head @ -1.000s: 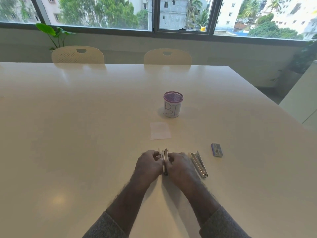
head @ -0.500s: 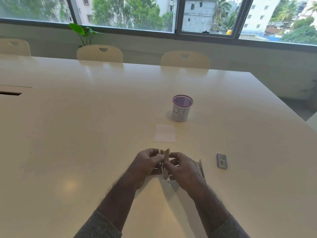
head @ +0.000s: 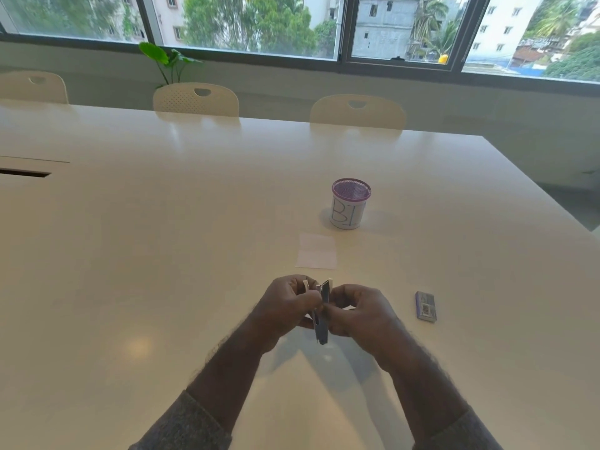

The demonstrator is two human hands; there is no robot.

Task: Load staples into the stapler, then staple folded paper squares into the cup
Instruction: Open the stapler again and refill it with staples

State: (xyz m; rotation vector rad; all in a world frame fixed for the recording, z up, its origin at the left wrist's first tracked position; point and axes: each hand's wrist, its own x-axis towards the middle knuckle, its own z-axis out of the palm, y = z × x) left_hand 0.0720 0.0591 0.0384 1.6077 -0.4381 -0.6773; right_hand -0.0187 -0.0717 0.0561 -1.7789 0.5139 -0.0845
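Note:
A slim metal stapler (head: pixel 321 326) hangs a little above the white table (head: pixel 162 254), near its front. My left hand (head: pixel 285 310) and my right hand (head: pixel 360 316) pinch it from either side, fingers curled round its upper part. Its top end looks spread open; whether staples are inside cannot be made out. Beyond the hands a folded white paper square (head: pixel 316 251) lies flat. Farther back stands the purple mesh cup (head: pixel 349 209), wrapped in white paper with blue letters. Right of my right hand lies a small blue staple box (head: pixel 425 306).
Three cream chairs (head: pixel 196 99) line the table's far edge below a wide window, with a green plant (head: pixel 165 60) behind them. A dark cable slot (head: pixel 22 173) is cut into the table at the far left. The table's right edge runs diagonally past the cup.
Both hands have lifted the stapler off the table and turned it more upright. The metal piece that lay beside my right hand is now out of sight. My view has swung left.

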